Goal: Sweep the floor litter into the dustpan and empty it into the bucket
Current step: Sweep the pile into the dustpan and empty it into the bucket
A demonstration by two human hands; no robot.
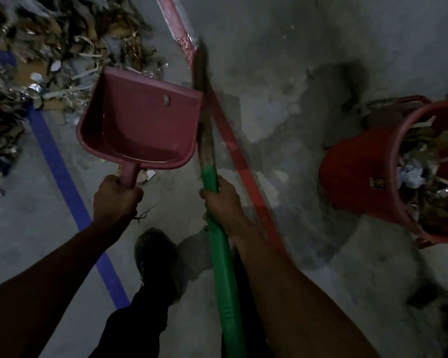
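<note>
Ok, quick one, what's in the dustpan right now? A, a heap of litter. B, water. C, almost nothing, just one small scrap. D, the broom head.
C: the dustpan, held up by the left hand, shows a bare inside apart from one small scrap near its front edge.

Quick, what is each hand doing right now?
Left hand: closed round the handle of the dustpan, holding it up.
Right hand: closed round the green handle of the broom.
</note>
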